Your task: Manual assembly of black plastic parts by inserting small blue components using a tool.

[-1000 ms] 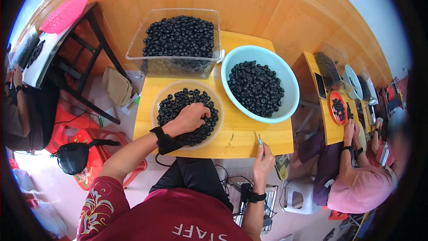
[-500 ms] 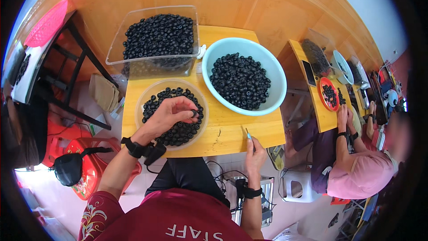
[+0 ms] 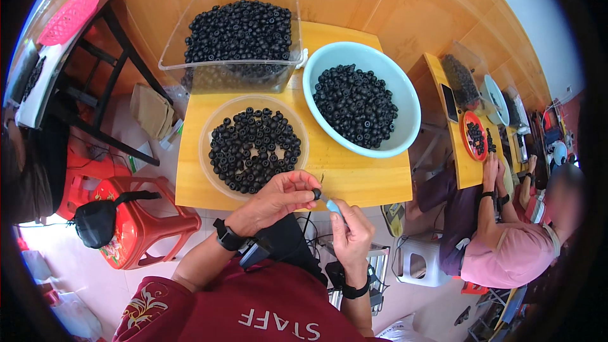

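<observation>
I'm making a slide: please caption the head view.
Left hand holding a black piece beside a blue-handled tool in the right hand, near a round tub.

Workshop: wooden worktables (image 3: 380,180), tubs (image 3: 405,98) of black pieces (image 3: 354,104)

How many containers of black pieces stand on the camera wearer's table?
3: a clear rectangular bin at the back left, a round clear tub nearer the wearer, and a light-blue basin to their right. None seems hidden.

Narrow gap between bowl (image 3: 204,142) and basin (image 3: 408,98)
</observation>
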The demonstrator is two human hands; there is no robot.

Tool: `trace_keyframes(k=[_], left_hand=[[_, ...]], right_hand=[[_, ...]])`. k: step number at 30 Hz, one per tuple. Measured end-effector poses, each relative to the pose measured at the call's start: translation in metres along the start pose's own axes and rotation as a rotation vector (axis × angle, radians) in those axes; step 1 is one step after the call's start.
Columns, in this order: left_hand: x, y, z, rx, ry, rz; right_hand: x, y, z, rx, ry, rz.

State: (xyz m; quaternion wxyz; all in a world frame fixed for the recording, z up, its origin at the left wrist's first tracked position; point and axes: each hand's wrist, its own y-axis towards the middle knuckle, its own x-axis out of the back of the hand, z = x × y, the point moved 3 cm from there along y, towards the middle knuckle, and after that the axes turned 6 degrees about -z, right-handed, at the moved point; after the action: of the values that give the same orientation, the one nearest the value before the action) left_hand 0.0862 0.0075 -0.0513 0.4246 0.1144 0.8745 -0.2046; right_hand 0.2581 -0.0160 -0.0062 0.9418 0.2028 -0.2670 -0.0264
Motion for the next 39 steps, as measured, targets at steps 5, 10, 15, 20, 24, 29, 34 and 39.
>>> trace_keyframes(k=[5, 10, 15, 20, 24, 29, 34, 39], left_hand=[[-0.001, -0.003, 0.002, -0.010, -0.017, 0.015], [0.000, -0.005, 0.004, 0.003, -0.031, -0.011], [0.003, -0.003, 0.005, 0.008, -0.045, 0.004], [0.004, -0.003, 0.005, 0.022, -0.063, 0.009], [0.004, -0.004, 0.005, 0.029, -0.057, 0.003], [0.004, -0.005, 0.004, 0.048, -0.035, 0.001], [0.005, -0.007, 0.002, 0.033, -0.024, -0.001], [-0.004, -0.017, -0.001, 0.049, -0.074, 0.071]], right_hand=[[-0.005, -0.002, 0.004, 0.078, -0.063, 0.037], [-0.006, -0.002, 0.005, 0.082, -0.080, 0.043], [-0.006, -0.002, 0.005, 0.095, -0.095, 0.051], [-0.006, -0.004, 0.003, 0.067, -0.069, 0.048], [-0.006, -0.003, 0.004, 0.070, -0.061, 0.052], [-0.007, -0.003, 0.003, 0.069, -0.056, 0.054], [-0.011, -0.005, 0.001, 0.042, -0.057, 0.073], [-0.016, -0.008, -0.044, -0.009, -0.182, 0.003]])
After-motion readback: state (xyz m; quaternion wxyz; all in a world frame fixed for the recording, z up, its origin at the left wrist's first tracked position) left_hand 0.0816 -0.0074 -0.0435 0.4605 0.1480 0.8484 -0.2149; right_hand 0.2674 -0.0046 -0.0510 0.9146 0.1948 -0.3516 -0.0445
